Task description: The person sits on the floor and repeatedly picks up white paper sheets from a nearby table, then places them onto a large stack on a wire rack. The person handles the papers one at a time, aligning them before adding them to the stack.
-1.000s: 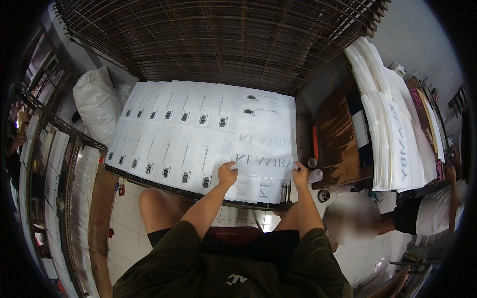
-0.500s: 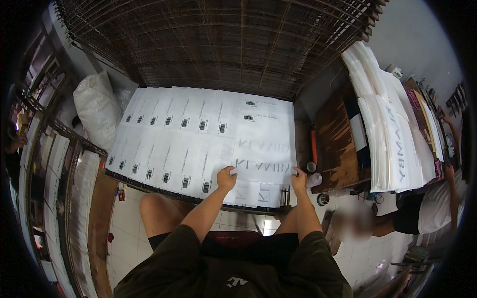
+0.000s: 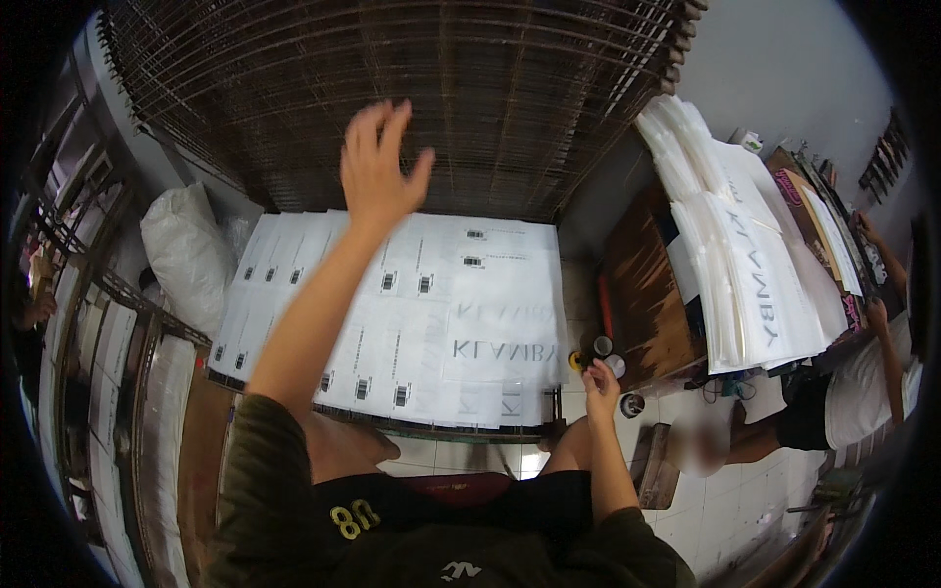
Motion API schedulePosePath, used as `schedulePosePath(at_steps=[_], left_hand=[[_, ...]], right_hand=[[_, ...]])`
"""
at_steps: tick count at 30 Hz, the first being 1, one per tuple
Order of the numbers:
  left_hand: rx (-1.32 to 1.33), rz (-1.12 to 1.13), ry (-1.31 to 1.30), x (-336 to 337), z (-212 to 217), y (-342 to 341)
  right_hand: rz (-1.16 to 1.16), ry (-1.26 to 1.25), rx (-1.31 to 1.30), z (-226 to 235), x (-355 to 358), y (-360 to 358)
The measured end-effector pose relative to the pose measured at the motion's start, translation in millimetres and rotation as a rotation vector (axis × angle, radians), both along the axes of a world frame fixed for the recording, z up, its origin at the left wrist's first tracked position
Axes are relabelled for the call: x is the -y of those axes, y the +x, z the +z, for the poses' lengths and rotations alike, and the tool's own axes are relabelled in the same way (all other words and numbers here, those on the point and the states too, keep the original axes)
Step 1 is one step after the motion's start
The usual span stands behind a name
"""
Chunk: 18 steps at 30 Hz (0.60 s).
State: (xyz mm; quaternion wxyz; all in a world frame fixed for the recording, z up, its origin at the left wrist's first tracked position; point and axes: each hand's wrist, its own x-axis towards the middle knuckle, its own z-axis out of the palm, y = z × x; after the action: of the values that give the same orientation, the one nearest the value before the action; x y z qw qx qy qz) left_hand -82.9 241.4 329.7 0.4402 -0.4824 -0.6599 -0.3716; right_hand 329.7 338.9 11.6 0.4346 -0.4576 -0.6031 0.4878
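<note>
My left hand [image 3: 380, 171] is raised over the far side of the table, in front of the dark wire rack [image 3: 470, 118]. Its fingers are spread and hold nothing. White printed sheets [image 3: 500, 294] lie overlapped in rows below it, with small barcodes and thin lines of print. On the near right, a sheet with large dark lettering [image 3: 502, 350] lies on the stack. Just off the table's right edge is my right hand [image 3: 601, 390], fingers loosely apart, with nothing visible in it. Close beyond its fingertips stand a clear plastic cup [image 3: 615, 366] and a dark cup [image 3: 596, 345].
A stack of white printed sheets [image 3: 740, 284] lies on a wooden cabinet [image 3: 647, 304] at right. A co-worker's hand [image 3: 875, 314] is beyond it. At left are a white plastic sack [image 3: 184, 260] and a metal shelf. A wooden stool [image 3: 655, 465] stands on the tiled floor.
Both hands have left the sheet with large lettering, which now lies flat. My left hand has risen up and away toward the rack; my right hand has moved slightly nearer to me, off the table.
</note>
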Motion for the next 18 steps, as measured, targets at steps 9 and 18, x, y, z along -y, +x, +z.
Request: schedulePosePath(at_steps=[9,18], left_hand=[[-0.327,0.275,-0.194,-18,99,-67],[-0.142,-0.091,-0.311,55,44,1]], right_hand=[[-0.105,-0.174,-0.261,22,69,71],[-0.229,-0.074,-0.249,28,73,92]])
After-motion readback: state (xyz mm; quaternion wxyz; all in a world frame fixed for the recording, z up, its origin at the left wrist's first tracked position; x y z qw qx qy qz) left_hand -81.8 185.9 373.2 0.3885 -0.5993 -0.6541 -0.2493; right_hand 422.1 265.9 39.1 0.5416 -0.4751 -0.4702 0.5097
